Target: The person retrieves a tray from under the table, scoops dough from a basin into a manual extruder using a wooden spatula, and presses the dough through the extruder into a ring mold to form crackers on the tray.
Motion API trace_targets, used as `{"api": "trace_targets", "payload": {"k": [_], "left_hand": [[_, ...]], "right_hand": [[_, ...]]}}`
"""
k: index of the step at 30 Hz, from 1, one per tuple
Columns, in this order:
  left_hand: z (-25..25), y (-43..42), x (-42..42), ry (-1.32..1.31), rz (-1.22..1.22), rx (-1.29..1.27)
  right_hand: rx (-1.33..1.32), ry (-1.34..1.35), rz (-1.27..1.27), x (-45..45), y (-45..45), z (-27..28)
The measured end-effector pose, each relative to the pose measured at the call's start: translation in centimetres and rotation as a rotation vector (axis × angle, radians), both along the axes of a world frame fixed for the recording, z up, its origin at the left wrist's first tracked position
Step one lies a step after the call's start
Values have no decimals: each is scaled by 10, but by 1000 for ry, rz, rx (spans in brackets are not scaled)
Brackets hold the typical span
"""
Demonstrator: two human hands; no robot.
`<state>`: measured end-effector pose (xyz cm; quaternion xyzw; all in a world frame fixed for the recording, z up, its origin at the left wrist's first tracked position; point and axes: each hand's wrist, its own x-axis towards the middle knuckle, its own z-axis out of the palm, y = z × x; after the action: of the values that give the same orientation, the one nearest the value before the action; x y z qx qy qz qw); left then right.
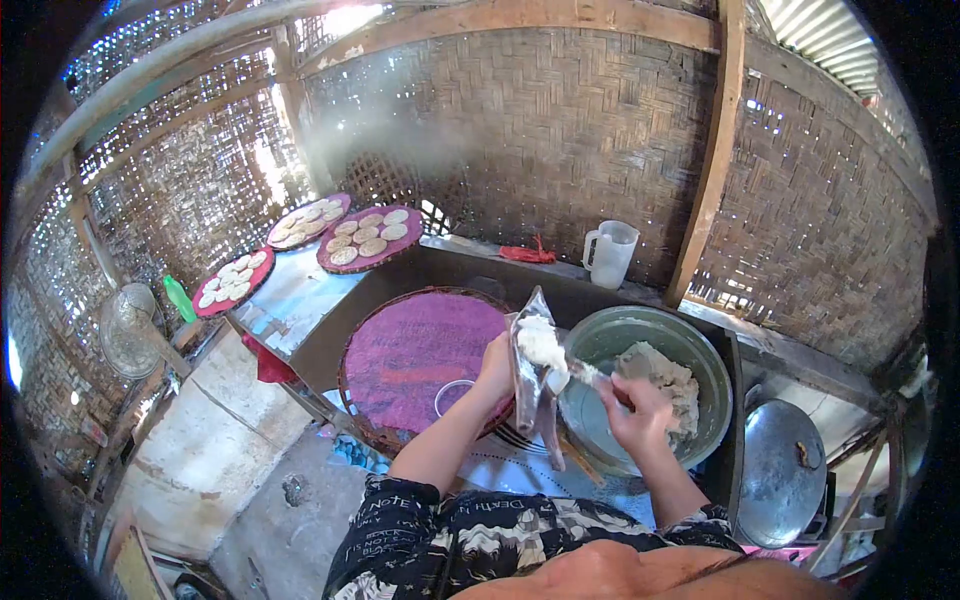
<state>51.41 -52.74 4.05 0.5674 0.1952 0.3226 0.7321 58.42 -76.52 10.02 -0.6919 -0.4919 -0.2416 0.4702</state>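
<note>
My left hand (497, 367) holds up a dark, folded sheet or leaf (530, 395) with a lump of white dough (541, 342) on it. In my right hand (641, 411) is a utensil (588, 374) smeared with white dough, its tip at the lump's lower right edge. Below and behind that hand, a large green basin (590, 419) holds a mass of pale dough (664, 380). Left of my left hand lies a round tray covered with purple cloth (420, 350), with a white ring (456, 398) near its right edge.
Round trays with flat pale discs (368, 240) stand at the back left. A white jug (610, 255) and a red bag (527, 251) are along the back ledge. At the right is a metal lid (780, 470). A green bottle (180, 299) stands far left.
</note>
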Motion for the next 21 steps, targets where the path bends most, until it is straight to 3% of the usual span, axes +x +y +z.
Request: {"api": "trace_targets", "payload": {"k": [2, 3, 5, 6, 8, 10, 13, 16, 17, 19, 21], "left_hand": [[22, -3, -13, -110, -39, -495], [10, 6, -11, 65, 28, -72], [-16, 14, -1, 196, 115, 286], [-27, 11, 9, 155, 136, 221], [46, -43, -15, 287, 163, 823], [35, -36, -11, 291, 150, 678], [2, -8, 1, -96, 44, -284], [-5, 15, -12, -54, -98, -327], [-2, 16, -20, -57, -119, -314], [12, 20, -31, -123, -158, -288], [33, 18, -42, -242, -179, -254]], "right_hand": [[-33, 190, 113, 0, -3, -6], [-83, 329, 169, 2, -7, 0], [-91, 696, 232, 13, -1, 3], [-77, 554, 115, 18, 6, 6], [-57, 263, -117, 22, 16, 9], [1, 157, -55, 16, 18, 2], [-103, 99, 23, -4, -1, 9], [-202, 672, 406, 17, -24, -12], [-277, 711, 403, 25, -33, 2], [-300, 652, 135, 41, -45, 9], [-490, 261, -363, 52, -55, 5]]}}
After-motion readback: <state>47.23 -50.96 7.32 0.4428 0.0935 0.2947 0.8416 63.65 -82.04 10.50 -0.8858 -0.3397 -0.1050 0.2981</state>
